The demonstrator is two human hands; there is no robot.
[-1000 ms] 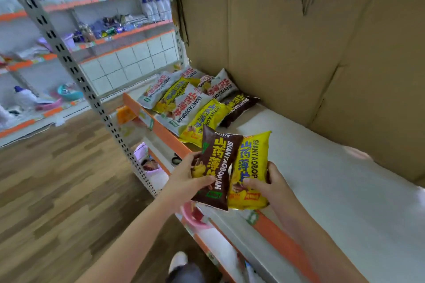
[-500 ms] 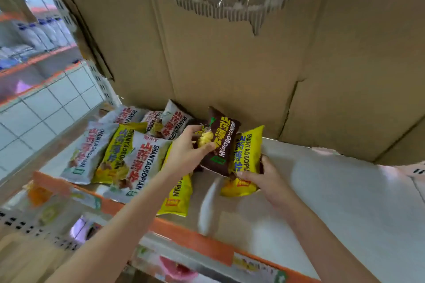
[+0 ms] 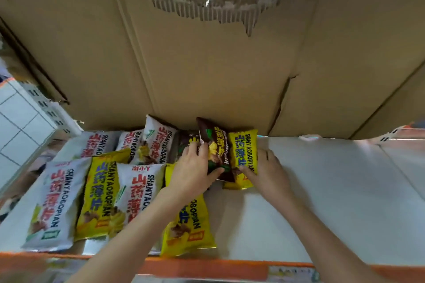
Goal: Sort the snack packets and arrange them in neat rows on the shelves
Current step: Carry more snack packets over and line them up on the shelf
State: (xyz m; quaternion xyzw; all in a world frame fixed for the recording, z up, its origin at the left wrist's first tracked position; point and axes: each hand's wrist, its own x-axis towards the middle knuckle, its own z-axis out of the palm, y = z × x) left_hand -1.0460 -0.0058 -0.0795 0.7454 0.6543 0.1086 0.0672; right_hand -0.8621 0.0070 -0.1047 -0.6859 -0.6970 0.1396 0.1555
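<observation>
My left hand (image 3: 192,171) grips a brown snack packet (image 3: 217,145) that stands tilted near the back of the white shelf (image 3: 322,202). Right beside it, my right hand (image 3: 268,173) holds a yellow packet (image 3: 244,154) by its lower edge, pressed against the brown one. To the left, several white, yellow and brown packets lie in rows: a white packet (image 3: 49,202) at the front left, a yellow one (image 3: 101,195) next to it, another white one (image 3: 135,190), and a yellow one (image 3: 186,225) partly under my left forearm.
A torn cardboard sheet (image 3: 207,64) stands as the shelf's back wall. An orange strip (image 3: 207,269) runs along the shelf's front edge. A white perforated upright (image 3: 46,108) and a tiled wall lie at the left.
Both hands have carried the brown and yellow packets from the shelf's front edge back toward the cardboard wall, beside the rows. The camera has swung to face the shelf straight on.
</observation>
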